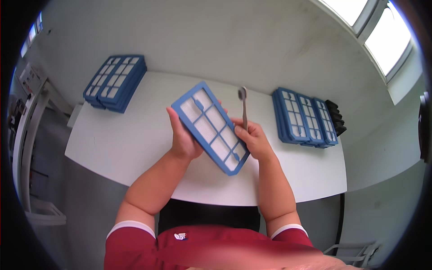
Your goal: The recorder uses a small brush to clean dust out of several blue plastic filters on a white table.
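A rectangular air filter with a blue frame and white pleated panels (216, 130) is held tilted above the white table. My left hand (184, 136) grips it from the left side, thumb at the frame's upper left edge and fingertips showing past its far edge. In my right hand (251, 136) is a toothbrush (244, 108), held upright with its bristle head at the top. The fingers of that hand also touch or lie close against the filter's right edge; how firmly, I cannot tell.
Stacked blue-framed filters (116, 81) stand at the table's back left. More stacks (305, 118) sit at the right, beside several black parts (335, 118). A wall borders the white table (114, 145) behind. A white chair-like frame (357, 253) is at the lower right.
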The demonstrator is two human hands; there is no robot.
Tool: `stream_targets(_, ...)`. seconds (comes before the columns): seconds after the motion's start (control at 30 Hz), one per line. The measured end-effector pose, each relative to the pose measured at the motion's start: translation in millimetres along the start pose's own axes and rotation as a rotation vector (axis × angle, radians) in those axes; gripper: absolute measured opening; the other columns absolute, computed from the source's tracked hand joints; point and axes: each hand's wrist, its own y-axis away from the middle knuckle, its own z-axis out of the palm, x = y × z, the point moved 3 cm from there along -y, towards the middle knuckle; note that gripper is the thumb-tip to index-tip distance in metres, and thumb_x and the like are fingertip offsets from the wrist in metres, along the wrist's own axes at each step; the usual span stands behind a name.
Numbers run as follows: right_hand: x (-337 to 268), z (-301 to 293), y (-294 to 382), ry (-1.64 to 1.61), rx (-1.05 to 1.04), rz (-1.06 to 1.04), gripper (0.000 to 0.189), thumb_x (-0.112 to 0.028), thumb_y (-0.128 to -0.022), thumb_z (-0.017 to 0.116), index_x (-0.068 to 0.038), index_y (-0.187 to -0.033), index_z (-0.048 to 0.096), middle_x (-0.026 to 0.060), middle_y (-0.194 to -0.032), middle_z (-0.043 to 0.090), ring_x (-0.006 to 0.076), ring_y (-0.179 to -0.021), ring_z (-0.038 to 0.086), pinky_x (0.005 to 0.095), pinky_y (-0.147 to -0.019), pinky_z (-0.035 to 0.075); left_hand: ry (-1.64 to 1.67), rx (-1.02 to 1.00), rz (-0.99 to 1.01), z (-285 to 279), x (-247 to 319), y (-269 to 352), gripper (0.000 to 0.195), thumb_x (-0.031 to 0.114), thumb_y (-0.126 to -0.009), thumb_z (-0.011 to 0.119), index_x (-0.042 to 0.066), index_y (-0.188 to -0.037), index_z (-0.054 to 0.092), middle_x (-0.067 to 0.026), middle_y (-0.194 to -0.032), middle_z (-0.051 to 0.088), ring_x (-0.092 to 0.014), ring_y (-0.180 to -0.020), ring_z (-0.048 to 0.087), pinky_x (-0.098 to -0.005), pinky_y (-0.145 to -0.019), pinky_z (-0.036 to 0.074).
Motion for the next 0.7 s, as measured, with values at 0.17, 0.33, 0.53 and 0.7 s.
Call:
stream_targets(0.17, -18, 2, -3, 0.561, 0.478, -0.405, 0.029, -0.012, -0.091, 0.048, -0.006, -0.117, 0.058, 0.0058, -0.078, 0.053, 0.0161, -0.072, 0.05, 0.0245, -0.067, 0.041, -0.077, 0.183, 0.167, -15, 13, -13, 0.1, 0.082, -0.073, 0.013, 0.004, -0.132, 0.034, -0.0185, -0.122, 0.049, -0.036, -0.11, 0.051, -0.0462, -0.093, 0.043)
stream_targets(0.33, -47, 45, 10, 0.712, 0.457, -0.725, 0.034, 0.004, -0.081, 0.055, -0.007, -0.112, 0.062, 0.0048, -0.073, 0.049, 0.0145, -0.065, 0.047, 0.0253, -0.057, 0.041, -0.078, 0.084, 0.218, -18, 20, -15, 0.099, 0.084, -0.072, 0.012, 0.009, -0.133, 0.034, -0.0168, -0.122, 0.049, -0.036, -0.11, 0.051, -0.0472, -0.092, 0.044)
stream_targets(0.53, -48, 64, 20, 0.75, 0.416, -0.787, 0.039, 0.009, -0.073, 0.062, -0.009, -0.108, 0.065, 0.0046, -0.073, 0.049, 0.0141, -0.062, 0.047, 0.0228, -0.048, 0.039, -0.044, 0.038, 0.243, -9, 21, -6, 0.101, 0.085, -0.069, 0.01, 0.01, -0.133, 0.034, -0.0159, -0.122, 0.049, -0.038, -0.111, 0.05, -0.0491, -0.092, 0.044)
stream_targets(0.7, -48, 69, 23, 0.775, 0.408, -0.834, 0.042, 0.01, -0.07, 0.063, -0.012, -0.105, 0.066, 0.0041, -0.075, 0.049, 0.0142, -0.064, 0.047, 0.0233, -0.047, 0.04, -0.124, 0.123, 0.254, -10, 16, -4, 0.102, 0.086, -0.069, 0.01, 0.009, -0.132, 0.035, -0.0159, -0.121, 0.049, -0.038, -0.108, 0.052, -0.0495, -0.092, 0.043)
